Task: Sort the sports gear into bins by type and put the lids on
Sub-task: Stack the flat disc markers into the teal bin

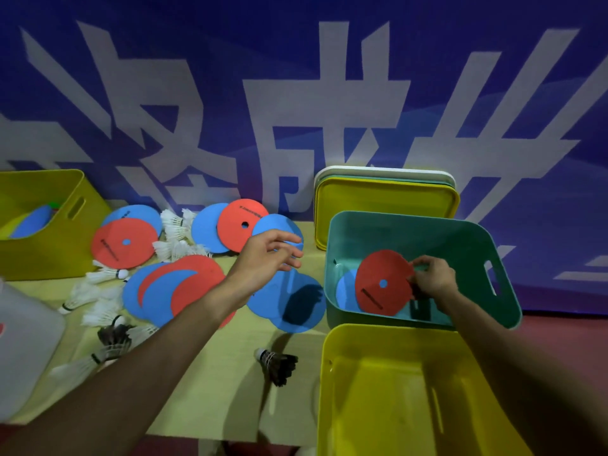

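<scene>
Red disc sits inside teal bin, at the right of the table. Right hand: grip clamped on the disc's right edge, fingers curled round it; that edge and the fingertips partly hide each other. Left hand: grip apart, fingers loosely spread, hovering over loose blue discs on the table, holding nothing. Red disc covers most of a blue disc beneath it in the bin. Near yellow bin cut off by bottom edge. Far yellow bin at left: contents hard to make out beyond something blue. Red disc tilted, face toward camera; round, so no long axis; its printed line runs diagonally, upper left to lower right
</scene>
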Demonstrator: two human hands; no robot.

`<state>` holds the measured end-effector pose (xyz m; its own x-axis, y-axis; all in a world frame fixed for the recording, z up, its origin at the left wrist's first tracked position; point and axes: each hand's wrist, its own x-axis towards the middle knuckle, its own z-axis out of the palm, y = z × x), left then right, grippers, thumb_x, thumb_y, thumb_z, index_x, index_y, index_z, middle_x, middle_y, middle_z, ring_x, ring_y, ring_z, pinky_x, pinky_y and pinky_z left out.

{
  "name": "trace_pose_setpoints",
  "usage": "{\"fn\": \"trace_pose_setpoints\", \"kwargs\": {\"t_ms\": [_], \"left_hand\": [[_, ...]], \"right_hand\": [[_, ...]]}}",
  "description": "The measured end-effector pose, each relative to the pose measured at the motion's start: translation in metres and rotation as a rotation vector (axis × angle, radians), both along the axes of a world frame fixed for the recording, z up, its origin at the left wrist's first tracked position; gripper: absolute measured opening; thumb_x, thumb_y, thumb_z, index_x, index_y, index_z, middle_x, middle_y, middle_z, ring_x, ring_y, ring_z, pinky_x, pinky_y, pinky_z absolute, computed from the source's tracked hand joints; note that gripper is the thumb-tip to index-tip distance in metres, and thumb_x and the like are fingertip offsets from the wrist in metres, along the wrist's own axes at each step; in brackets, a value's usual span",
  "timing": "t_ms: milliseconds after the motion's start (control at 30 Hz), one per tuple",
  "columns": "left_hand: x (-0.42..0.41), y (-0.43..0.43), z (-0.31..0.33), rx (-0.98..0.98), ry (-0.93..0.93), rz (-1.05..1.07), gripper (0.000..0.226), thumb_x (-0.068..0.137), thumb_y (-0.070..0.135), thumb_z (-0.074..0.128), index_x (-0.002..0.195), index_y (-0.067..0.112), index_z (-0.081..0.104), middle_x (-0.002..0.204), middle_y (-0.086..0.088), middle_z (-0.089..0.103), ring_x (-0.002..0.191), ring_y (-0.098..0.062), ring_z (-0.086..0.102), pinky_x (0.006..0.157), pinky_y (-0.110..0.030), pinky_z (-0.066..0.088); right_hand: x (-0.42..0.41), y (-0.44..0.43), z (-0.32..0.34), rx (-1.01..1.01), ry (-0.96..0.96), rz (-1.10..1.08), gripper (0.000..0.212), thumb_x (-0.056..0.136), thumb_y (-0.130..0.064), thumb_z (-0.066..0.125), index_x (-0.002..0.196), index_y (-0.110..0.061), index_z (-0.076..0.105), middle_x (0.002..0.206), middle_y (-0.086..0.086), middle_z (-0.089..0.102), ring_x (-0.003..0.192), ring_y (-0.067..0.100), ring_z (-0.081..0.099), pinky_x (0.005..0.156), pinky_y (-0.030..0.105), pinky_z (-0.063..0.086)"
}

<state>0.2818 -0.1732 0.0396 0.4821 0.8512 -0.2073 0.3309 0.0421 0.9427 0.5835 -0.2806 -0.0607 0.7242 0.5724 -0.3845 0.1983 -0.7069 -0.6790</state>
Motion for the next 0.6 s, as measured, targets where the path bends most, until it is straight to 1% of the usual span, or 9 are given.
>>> {"fn": "trace_pose_setpoints", "kwargs": {"t_ms": [33, 133, 200, 267, 400, 433, 467, 533, 600], "left_hand": [[-0.002, 0.0, 0.001, 0.008, -0.007, 0.006, 0.026, 0.093, -0.002, 0.047, 0.097, 0.016, 0.065, 0.091, -0.01, 0.069, 0.074, -0.015, 0.069, 0.07, -0.02, 0.055], [-0.009, 0.0, 0.0, 0.021, -0.013, 0.032, 0.026, 0.092, -0.002, 0.049, 0.094, 0.017, 0.066, 0.088, -0.009, 0.07, 0.074, -0.016, 0.069, 0.074, -0.026, 0.055], [-0.013, 0.0, 0.0, 0.026, -0.01, 0.045, 0.024, 0.092, -0.001, 0.051, 0.094, 0.018, 0.066, 0.088, -0.009, 0.07, 0.076, -0.018, 0.07, 0.078, -0.031, 0.055], [-0.017, -0.001, -0.001, 0.024, -0.007, 0.054, 0.023, 0.092, -0.001, 0.052, 0.096, 0.016, 0.066, 0.089, -0.01, 0.07, 0.077, -0.018, 0.07, 0.08, -0.032, 0.055], [-0.018, -0.003, -0.003, 0.019, 0.019, 0.037, 0.021, 0.092, 0.001, 0.053, 0.098, 0.015, 0.067, 0.092, -0.011, 0.071, 0.079, -0.016, 0.07, 0.08, -0.031, 0.055], [-0.017, -0.003, -0.003, 0.02, 0.024, 0.029, 0.021, 0.093, 0.002, 0.053, 0.097, 0.016, 0.067, 0.091, -0.01, 0.071, 0.079, -0.016, 0.07, 0.079, -0.03, 0.055], [-0.016, -0.003, -0.004, 0.021, 0.025, 0.023, 0.021, 0.093, 0.002, 0.053, 0.096, 0.017, 0.067, 0.09, -0.009, 0.071, 0.079, -0.016, 0.07, 0.078, -0.03, 0.054], [-0.012, -0.003, -0.005, 0.021, 0.018, 0.011, 0.023, 0.092, 0.001, 0.053, 0.095, 0.019, 0.067, 0.088, -0.007, 0.071, 0.078, -0.016, 0.07, 0.076, -0.029, 0.053], [-0.007, -0.004, -0.003, 0.021, 0.01, 0.002, 0.025, 0.092, 0.0, 0.052, 0.094, 0.02, 0.067, 0.087, -0.005, 0.071, 0.077, -0.014, 0.07, 0.077, -0.029, 0.054]], "right_hand": [[-0.004, 0.003, -0.001, -0.024, -0.002, 0.027, 0.022, 0.076, 0.003, 0.068, 0.088, -0.016, 0.068, 0.083, 0.017, 0.067, 0.068, 0.033, 0.069, 0.063, 0.045, 0.06], [-0.015, 0.014, -0.007, -0.05, 0.053, 0.078, 0.026, 0.08, 0.01, 0.061, 0.091, -0.014, 0.064, 0.078, 0.02, 0.066, 0.059, 0.032, 0.067, 0.044, 0.038, 0.057], [-0.02, 0.021, -0.013, -0.068, 0.086, 0.103, 0.029, 0.079, 0.013, 0.056, 0.092, -0.012, 0.064, 0.07, 0.019, 0.065, 0.051, 0.027, 0.063, 0.04, 0.034, 0.055], [-0.022, 0.026, -0.023, -0.078, 0.089, 0.12, 0.03, 0.079, 0.013, 0.054, 0.091, -0.012, 0.064, 0.068, 0.019, 0.064, 0.049, 0.025, 0.061, 0.045, 0.037, 0.057], [-0.022, 0.029, -0.036, -0.107, 0.179, 0.138, 0.024, 0.082, 0.008, 0.059, 0.1, -0.007, 0.063, 0.067, 0.019, 0.062, 0.056, 0.028, 0.06, 0.066, 0.051, 0.058], [-0.021, 0.028, -0.037, -0.119, 0.186, 0.152, 0.022, 0.082, 0.004, 0.06, 0.101, -0.005, 0.064, 0.068, 0.018, 0.062, 0.06, 0.029, 0.06, 0.07, 0.05, 0.058], [-0.02, 0.027, -0.037, -0.134, 0.177, 0.174, 0.02, 0.082, 0.001, 0.062, 0.101, -0.002, 0.065, 0.071, 0.018, 0.063, 0.065, 0.029, 0.061, 0.072, 0.046, 0.058], [-0.017, 0.024, -0.035, -0.168, 0.129, 0.227, 0.023, 0.08, -0.005, 0.064, 0.102, 0.0, 0.067, 0.081, 0.017, 0.066, 0.074, 0.027, 0.061, 0.069, 0.035, 0.055], [-0.015, 0.021, -0.028, -0.165, 0.095, 0.261, 0.027, 0.084, -0.008, 0.064, 0.107, 0.005, 0.065, 0.083, 0.015, 0.063, 0.077, 0.025, 0.059, 0.069, 0.033, 0.049]]}}
